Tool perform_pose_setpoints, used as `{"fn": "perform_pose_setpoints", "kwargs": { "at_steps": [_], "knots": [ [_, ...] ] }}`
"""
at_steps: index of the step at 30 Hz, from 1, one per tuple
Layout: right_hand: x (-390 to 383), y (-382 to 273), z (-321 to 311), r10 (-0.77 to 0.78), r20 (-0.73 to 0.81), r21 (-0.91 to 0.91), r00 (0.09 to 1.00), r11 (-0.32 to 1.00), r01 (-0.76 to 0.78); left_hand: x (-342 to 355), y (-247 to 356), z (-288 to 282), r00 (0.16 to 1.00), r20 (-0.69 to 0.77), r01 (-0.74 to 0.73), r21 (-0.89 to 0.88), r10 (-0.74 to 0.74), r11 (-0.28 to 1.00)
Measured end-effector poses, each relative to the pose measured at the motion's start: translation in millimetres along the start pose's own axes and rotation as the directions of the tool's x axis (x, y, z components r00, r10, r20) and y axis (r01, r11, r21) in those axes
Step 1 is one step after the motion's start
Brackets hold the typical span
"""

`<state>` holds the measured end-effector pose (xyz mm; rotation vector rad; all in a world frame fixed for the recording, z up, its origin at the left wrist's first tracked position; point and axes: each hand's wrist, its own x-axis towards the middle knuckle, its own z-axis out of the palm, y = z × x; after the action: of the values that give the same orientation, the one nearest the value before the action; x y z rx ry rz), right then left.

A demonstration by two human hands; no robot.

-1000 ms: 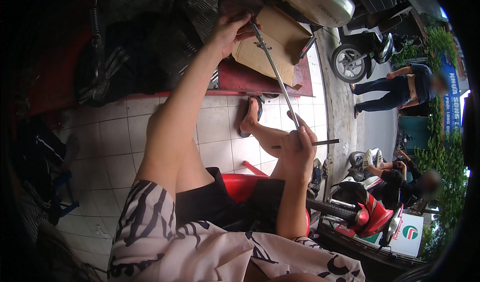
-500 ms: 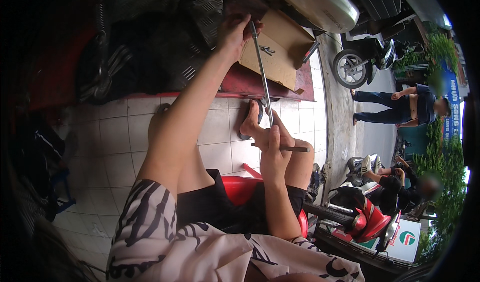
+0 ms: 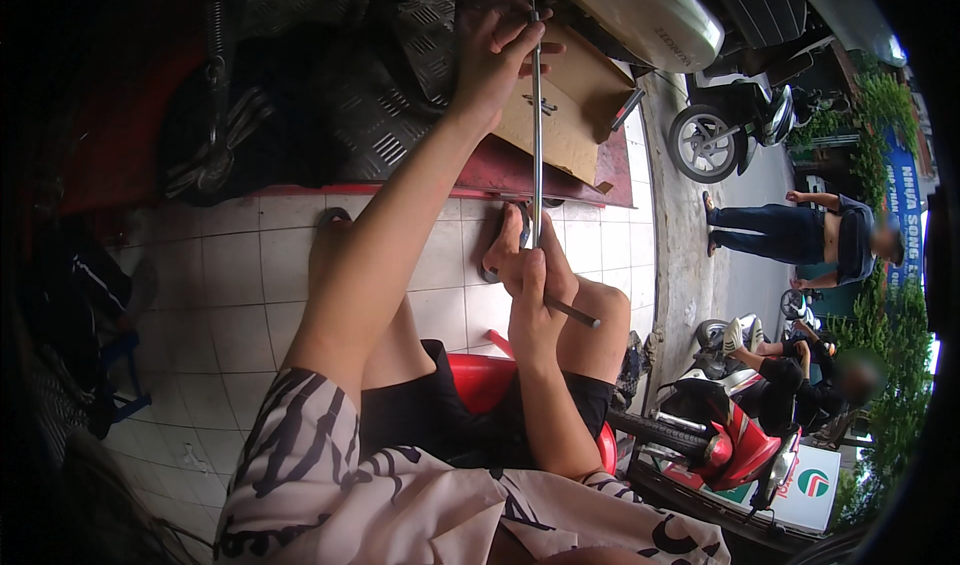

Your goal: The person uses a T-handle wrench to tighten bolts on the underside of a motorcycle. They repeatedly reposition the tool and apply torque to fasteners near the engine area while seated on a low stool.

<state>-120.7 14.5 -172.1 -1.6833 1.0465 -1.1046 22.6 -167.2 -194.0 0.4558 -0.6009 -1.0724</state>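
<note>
A long T-handle socket wrench [image 3: 537, 155] runs nearly straight away from me, its far end up by the underside of a motorbike [image 3: 640, 15]. My right hand [image 3: 540, 320] is closed round its handle end above my right knee, and the crossbar pokes out to the right. Near the far end my left hand [image 3: 490, 70] has thumb and fingers about the shaft. What the tip touches is too small to tell. Beneath the shaft lies a cardboard piece [image 3: 565, 145] with some small metal bolts [image 3: 540, 105] on it.
The cardboard lies on a red platform [image 3: 480, 175] beside black ridged plates [image 3: 390, 150]. I sit on a red stool [image 3: 475, 380] over white tiles [image 3: 435, 310]. Outside on the right are a standing person [image 3: 800, 233], a seated person, a parked scooter [image 3: 705, 143] and a red motorbike [image 3: 735, 445].
The wrench's far end and my left hand have moved forward and right, toward the motorbike. The crossbar has turned in my right hand and now slants down to the right.
</note>
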Motion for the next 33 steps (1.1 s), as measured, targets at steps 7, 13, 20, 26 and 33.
{"fn": "perform_pose_setpoints", "kwargs": {
  "at_steps": [7,13,20,26,33],
  "knots": [
    [12.9,6.5,-7.4,0.029,0.015,0.122,0.999,0.992,-0.030,18.5,-0.4,-4.1,0.997,0.034,-0.072,-0.029,0.073,0.997],
    [14.5,8.6,-8.5,0.055,-0.029,0.168,0.998,0.985,-0.049,22.6,-3.9,-6.7,0.996,0.041,-0.079,-0.024,0.080,0.997],
    [19.1,9.0,-10.3,0.064,-0.033,0.150,0.997,0.987,-0.058,22.5,1.6,-5.1,0.997,0.048,-0.066,0.037,0.064,0.997],
    [30.6,-10.2,-2.5,0.136,-0.051,0.175,0.989,0.977,-0.125,18.6,3.3,-4.3,0.997,0.030,-0.064,-0.098,0.067,0.993],
    [47.1,-14.2,2.5,0.330,-0.078,0.650,0.941,0.732,-0.204,-11.7,-4.2,-19.8,0.847,0.434,0.485,-0.391,-0.309,0.782]
  ]
}}
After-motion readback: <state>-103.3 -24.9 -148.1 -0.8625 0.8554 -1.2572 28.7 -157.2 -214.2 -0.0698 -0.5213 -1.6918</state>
